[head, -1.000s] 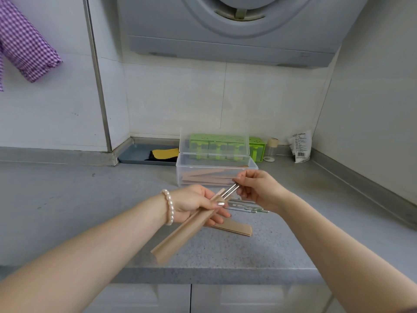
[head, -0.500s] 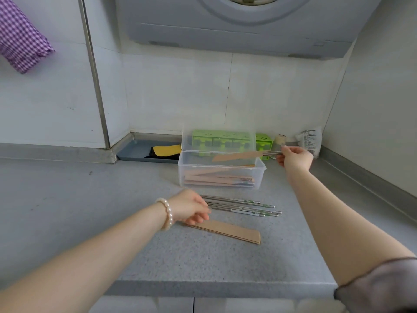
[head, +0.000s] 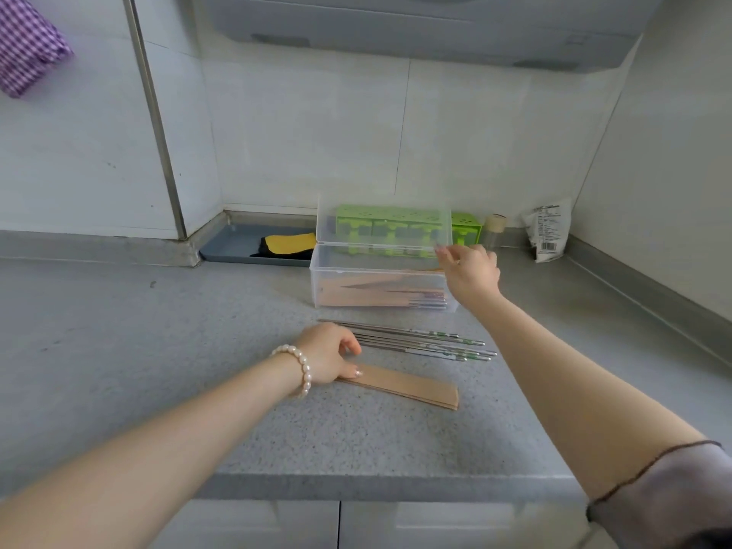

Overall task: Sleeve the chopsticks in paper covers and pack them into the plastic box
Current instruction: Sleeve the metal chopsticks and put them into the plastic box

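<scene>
Both hands empty: right hand (head: 471,271) loose-fingered at the plastic box (head: 380,279); left hand (head: 328,352) resting, thumb on the paper covers (head: 400,386).
Box holds sleeved pairs; bare chopsticks (head: 416,342) lie between box and covers. Next, ideally lift one cover, then align two chopstick tips before sliding.

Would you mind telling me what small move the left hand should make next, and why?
Probably pinch one cover off the paper covers. The left hand already rests on their near end, thumb touching the paper, and bare chopsticks lie just beyond, unsleeved. The right hand is empty at the plastic box, where sleeved pairs already lie, so it seems free to fetch chopsticks.
</scene>
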Tool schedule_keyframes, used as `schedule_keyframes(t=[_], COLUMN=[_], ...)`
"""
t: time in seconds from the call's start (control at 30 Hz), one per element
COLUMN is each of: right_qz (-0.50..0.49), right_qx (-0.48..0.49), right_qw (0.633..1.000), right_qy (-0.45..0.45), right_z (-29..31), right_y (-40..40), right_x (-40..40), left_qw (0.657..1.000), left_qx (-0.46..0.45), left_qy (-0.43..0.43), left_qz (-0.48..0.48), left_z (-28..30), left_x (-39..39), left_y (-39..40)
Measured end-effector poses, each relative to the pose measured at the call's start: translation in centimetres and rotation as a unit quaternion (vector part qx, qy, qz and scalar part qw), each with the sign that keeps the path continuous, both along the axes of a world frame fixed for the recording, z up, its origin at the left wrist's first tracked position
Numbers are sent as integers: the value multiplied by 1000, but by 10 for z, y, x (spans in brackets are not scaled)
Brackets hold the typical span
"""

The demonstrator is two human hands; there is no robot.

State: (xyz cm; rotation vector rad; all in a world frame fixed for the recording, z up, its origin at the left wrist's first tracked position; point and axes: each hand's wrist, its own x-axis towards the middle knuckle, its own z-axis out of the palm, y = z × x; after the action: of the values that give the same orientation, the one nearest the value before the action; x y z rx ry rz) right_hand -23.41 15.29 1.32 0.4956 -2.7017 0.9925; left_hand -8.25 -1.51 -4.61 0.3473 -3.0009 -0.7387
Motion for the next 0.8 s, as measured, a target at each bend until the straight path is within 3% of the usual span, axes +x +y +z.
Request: schedule_keyframes(t=[0.07, 0.13, 0.23, 0.8], right_qz=[100, 212, 295, 294], right_qx=[2, 105, 238, 182], right_qw=[995, 964, 912, 918], right_qy=[-30, -124, -155, -197], right_z=[-1, -9, -23, -37], right_y=[6, 13, 19, 21], right_x=[9, 24, 51, 56], left_qw=[1000, 1000, 1000, 973], left_qx=[-20, -21, -3, 214], left_qy=[-8, -16, -20, 70], left_qz=[3, 4, -1, 52], left_z=[1, 1, 0, 5], left_x=[0, 0, 0, 12], left_y=[1, 2, 4, 12])
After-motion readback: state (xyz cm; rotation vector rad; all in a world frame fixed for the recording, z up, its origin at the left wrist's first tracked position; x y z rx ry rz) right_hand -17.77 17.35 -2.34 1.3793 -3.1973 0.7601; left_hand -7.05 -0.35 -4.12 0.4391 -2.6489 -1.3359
